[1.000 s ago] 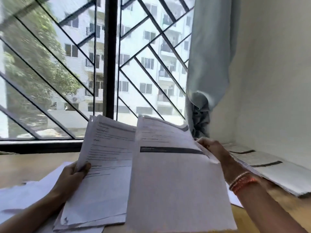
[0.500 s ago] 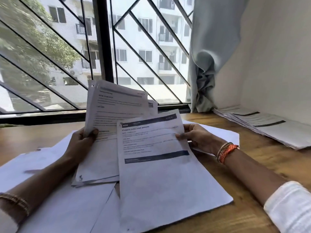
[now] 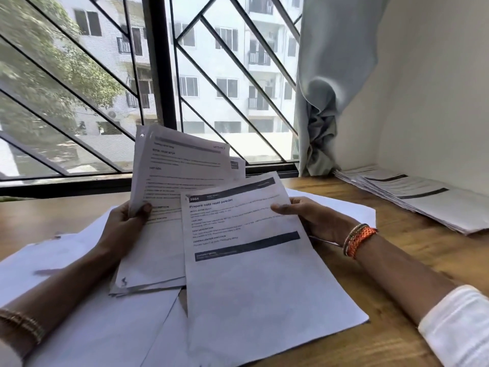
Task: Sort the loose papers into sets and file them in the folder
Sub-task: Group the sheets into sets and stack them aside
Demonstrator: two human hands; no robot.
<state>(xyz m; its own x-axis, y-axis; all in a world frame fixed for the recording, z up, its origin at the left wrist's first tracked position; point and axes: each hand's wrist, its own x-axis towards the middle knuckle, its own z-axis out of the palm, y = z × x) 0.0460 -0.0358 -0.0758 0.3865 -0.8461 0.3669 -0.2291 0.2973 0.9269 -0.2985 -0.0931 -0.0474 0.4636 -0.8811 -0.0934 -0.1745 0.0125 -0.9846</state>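
Papers are split between both hands above the wooden tabletop (image 3: pixel 397 260): the left hand (image 3: pixel 124 223) grips a tilted sheaf of printed pages (image 3: pixel 169 207), thumb on its face, and the right hand (image 3: pixel 317 221) pinches a single printed sheet (image 3: pixel 251 274) by its right edge. A fanned stack of sheets (image 3: pixel 423 202) lies along the tabletop's right edge by the wall, and blank sheets (image 3: pixel 92 327) cover the near left part.

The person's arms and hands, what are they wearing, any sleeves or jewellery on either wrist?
The right wrist carries a stack of thread bands, bright orange with darker beaded strands beside it. Further up that arm is a white sleeve cuff. The left wrist wears thin gold-toned bangles, with an edge of white sleeve at the frame's corner. No rings can be made out on either hand.
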